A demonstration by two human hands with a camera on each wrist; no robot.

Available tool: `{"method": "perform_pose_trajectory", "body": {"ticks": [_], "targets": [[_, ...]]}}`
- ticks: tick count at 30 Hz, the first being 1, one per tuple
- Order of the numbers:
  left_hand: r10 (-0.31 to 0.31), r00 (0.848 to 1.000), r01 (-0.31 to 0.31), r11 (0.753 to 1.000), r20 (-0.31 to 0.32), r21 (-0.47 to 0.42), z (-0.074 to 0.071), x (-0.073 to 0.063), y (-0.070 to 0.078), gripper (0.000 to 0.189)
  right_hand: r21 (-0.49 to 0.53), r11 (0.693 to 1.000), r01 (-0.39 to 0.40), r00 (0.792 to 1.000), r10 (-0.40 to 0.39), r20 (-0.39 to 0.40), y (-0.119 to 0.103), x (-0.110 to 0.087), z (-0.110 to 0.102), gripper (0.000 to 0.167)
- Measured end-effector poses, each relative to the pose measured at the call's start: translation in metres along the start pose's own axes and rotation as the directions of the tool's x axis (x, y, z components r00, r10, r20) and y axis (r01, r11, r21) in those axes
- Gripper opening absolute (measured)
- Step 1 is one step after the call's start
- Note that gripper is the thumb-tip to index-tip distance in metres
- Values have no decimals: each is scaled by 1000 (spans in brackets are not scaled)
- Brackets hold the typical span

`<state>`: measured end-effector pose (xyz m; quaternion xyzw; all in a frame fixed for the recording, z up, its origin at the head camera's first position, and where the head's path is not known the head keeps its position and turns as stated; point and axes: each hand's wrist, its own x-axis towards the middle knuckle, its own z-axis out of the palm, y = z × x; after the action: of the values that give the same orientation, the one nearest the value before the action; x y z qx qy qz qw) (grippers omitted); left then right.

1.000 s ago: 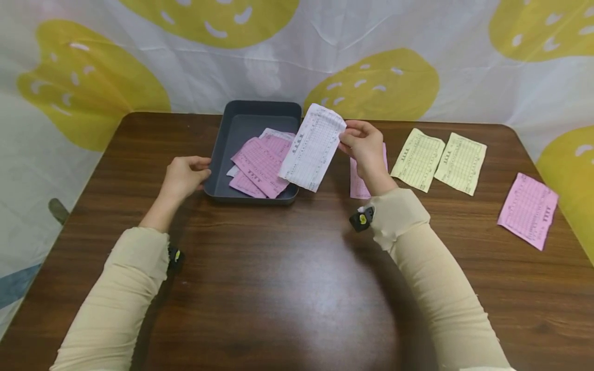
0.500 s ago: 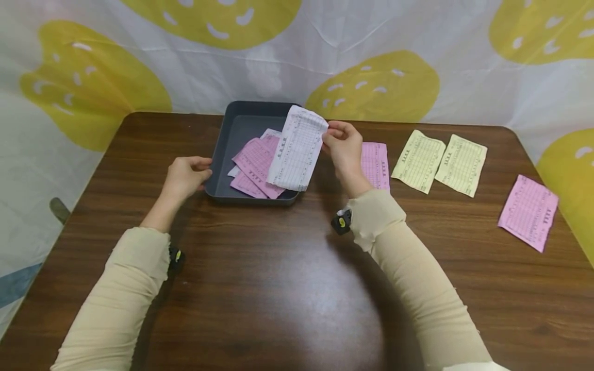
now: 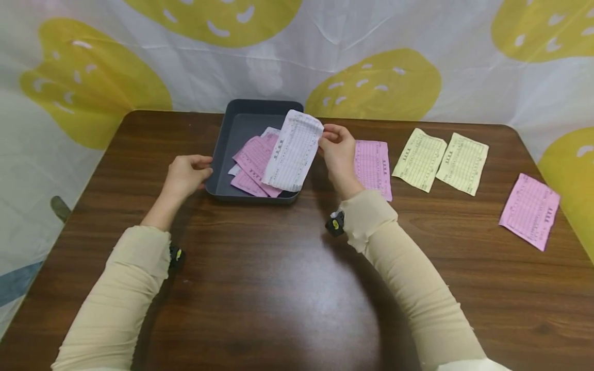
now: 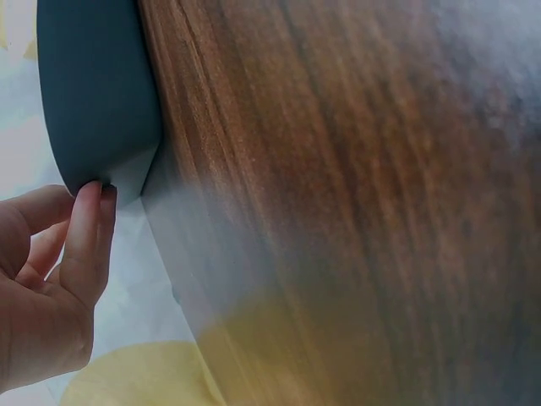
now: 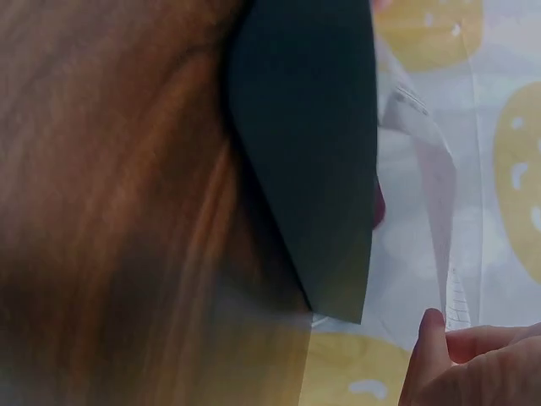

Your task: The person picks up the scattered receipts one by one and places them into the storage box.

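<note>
White slip between right fingers

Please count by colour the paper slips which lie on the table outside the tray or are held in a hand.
Pink slips: 2
Yellow slips: 2
White slip, in the right hand: 1
Total: 5

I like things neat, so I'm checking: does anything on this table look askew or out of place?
The pink papers in the tray lie askew, overlapping at different angles. Another pink paper lies apart from the rest, near the right edge of the table. Nothing looks spilled.
</note>
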<state>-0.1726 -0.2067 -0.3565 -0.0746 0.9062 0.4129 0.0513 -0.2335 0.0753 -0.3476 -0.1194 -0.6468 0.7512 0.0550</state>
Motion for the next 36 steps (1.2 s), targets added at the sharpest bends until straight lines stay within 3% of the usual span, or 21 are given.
{"method": "perform_pose_trajectory", "body": {"ticks": [15,36], "targets": [[-2,1000,2,1000,-5,1,0,-1,1,36,19,999,35,996,-33,-83,3,-4,11,34],[-12,1000,12,1000,1,-2,-1,-2,1,36,-147,985,89,995,-81,56,25,-17,25,35]]}}
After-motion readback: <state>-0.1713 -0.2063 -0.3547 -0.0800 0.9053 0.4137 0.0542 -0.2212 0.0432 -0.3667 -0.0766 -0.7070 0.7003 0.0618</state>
